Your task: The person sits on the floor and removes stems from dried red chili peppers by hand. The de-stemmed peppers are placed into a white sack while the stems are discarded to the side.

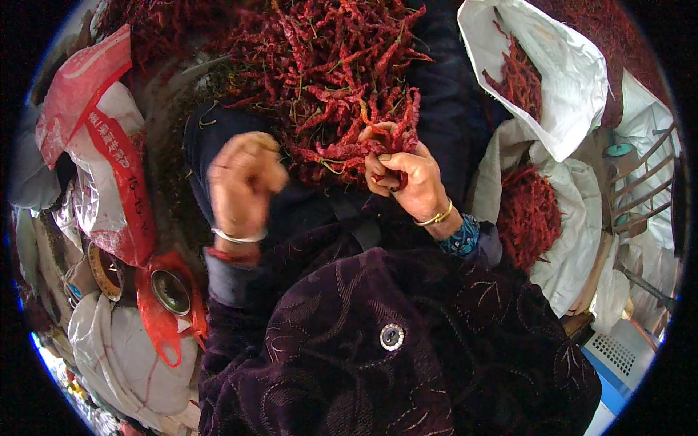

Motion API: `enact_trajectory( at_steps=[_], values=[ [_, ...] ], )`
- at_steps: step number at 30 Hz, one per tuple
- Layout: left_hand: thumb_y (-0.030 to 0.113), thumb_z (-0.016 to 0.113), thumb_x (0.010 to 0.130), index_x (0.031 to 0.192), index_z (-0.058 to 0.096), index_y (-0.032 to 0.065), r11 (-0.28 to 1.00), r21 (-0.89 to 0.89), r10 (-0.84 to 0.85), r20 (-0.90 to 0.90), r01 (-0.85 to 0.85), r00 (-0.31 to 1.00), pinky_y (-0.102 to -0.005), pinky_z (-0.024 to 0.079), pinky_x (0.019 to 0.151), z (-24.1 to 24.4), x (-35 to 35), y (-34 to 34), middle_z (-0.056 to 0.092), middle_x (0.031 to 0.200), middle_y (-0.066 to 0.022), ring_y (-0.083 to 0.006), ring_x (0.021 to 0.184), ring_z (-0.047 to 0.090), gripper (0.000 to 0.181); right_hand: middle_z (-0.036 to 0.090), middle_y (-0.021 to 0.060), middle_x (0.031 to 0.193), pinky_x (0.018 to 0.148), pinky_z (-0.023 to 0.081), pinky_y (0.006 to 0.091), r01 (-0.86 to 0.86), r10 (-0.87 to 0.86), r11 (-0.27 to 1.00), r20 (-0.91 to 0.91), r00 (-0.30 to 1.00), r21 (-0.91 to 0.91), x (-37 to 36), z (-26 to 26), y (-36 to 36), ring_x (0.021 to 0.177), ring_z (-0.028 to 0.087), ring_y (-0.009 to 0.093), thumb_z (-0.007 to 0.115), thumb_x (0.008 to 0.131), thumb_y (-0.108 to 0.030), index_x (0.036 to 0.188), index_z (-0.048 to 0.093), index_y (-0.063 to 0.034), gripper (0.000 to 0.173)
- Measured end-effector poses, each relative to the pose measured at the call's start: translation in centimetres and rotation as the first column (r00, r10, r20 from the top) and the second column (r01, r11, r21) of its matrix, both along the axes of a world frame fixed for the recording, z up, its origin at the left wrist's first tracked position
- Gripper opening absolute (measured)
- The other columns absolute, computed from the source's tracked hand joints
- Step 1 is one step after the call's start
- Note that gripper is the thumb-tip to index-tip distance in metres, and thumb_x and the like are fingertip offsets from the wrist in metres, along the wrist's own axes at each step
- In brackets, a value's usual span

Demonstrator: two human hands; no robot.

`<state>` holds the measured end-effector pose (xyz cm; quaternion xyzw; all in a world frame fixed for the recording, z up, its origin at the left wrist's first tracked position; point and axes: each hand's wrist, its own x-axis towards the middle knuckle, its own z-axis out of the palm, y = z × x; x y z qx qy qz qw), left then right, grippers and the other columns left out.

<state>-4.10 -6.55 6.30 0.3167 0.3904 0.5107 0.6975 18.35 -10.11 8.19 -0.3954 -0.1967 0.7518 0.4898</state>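
Observation:
A large heap of dried red chili peppers (327,71) lies before me, with thin stems showing among the pods. At the near right edge of that heap, my right hand (414,171) grips several dried chilies (401,136) between thumb and curled fingers. Its wrist wears a gold-coloured bangle (436,214). My left hand (245,182) hovers above my dark trouser leg (204,141), left of the pile and apart from the right hand. Motion blurs it and its fingers are bent inward; whether anything is in them is hidden. A pale bangle (238,236) circles that wrist.
On the right, a white woven sack (572,71) and a second sack (578,218) hold more red chilies. To the left lie a red-and-clear plastic bag (117,180), a red carrier bag (158,327) with a round metal-rimmed object (170,292), and loose stems (218,82).

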Motion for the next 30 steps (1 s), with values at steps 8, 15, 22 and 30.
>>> enact_trajectory(
  at_steps=[8,15,22,30],
  values=[
    [-0.002,0.055,0.074,0.103,0.057,0.0018,0.696,0.661,0.604,-0.750,0.281,0.269,-0.0328,0.051,0.072,4.5,-2.0,0.3,0.056,0.106,-0.0137,-0.0259,0.087,0.060,0.029,0.057,0.0032,0.078,0.062,0.040,0.0228,-0.397,0.071,0.882,0.760,0.646,0.255,-0.3,0.6,0.5,0.068,0.050,0.009,0.048,0.078,-0.002,0.101,0.056,-0.0033,0.025],
    [-0.002,0.058,0.068,0.095,0.056,-0.0003,0.475,0.646,0.364,-0.762,0.597,0.535,-0.0331,0.049,0.063,1.8,6.1,-0.7,0.055,0.084,-0.0119,-0.0277,0.075,0.057,0.027,0.059,0.0142,0.079,0.065,0.045,0.0324,-0.430,-0.147,0.761,0.774,0.616,0.486,0.2,0.2,-0.4,0.071,0.058,0.027,0.048,0.072,-0.001,0.100,0.057,-0.0046,0.030],
    [-0.002,0.057,0.066,0.095,0.056,0.0019,0.381,0.536,0.220,-0.844,0.753,0.490,-0.0330,0.048,0.064,2.3,7.0,-1.7,0.051,0.089,-0.0096,-0.0261,0.081,0.054,0.029,0.059,0.0188,0.084,0.066,0.045,0.0370,-0.494,0.046,0.805,0.795,0.605,0.329,2.4,1.2,-2.5,0.077,0.056,0.036,0.050,0.074,-0.006,0.098,0.056,-0.0054,0.025],
    [-0.007,0.052,0.069,0.082,0.054,0.0012,0.472,0.563,0.033,-0.781,0.679,0.624,-0.0332,0.043,0.056,3.3,12.7,-2.1,0.047,0.071,-0.0116,-0.0277,0.063,0.051,0.015,0.053,0.0176,0.065,0.054,0.041,0.0424,-0.415,-0.326,0.754,0.839,0.437,0.509,5.8,0.8,-5.0,0.066,0.054,0.037,0.052,0.072,-0.008,0.082,0.050,-0.0055,0.011]
  ],
)
